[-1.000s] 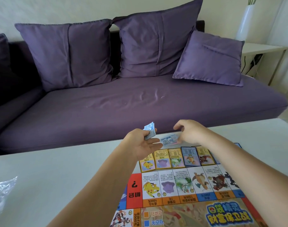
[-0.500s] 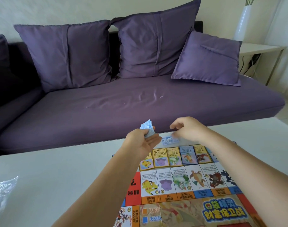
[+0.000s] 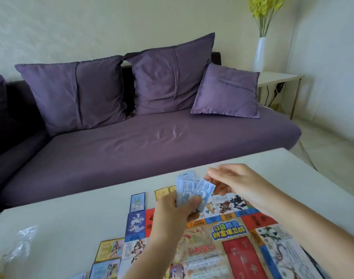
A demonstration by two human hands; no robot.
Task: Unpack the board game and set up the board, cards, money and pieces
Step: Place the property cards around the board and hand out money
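Note:
The colourful game board (image 3: 228, 244) lies flat on the pale table (image 3: 61, 222). Above its far edge my left hand (image 3: 172, 208) grips a stack of blue play-money notes (image 3: 185, 188). My right hand (image 3: 234, 184) pinches the end of one blue note (image 3: 206, 187) at the stack's right side. Property cards lie along the board's edges: a blue one (image 3: 137, 202) and a yellow one (image 3: 162, 193) at the far side, a yellow one (image 3: 110, 249) and a blue one (image 3: 104, 269) at the left. More cards are hidden behind my hands.
Crumpled clear plastic wrap (image 3: 21, 246) lies near the table's left front. Behind the table stands a purple sofa (image 3: 143, 146) with cushions. A white vase (image 3: 259, 54) stands on a side table (image 3: 276, 77) at the right.
The view has tilted up and shifted. My right hand left a note on the table beyond the board and came back to the stack, which my left hand now holds closer and higher.

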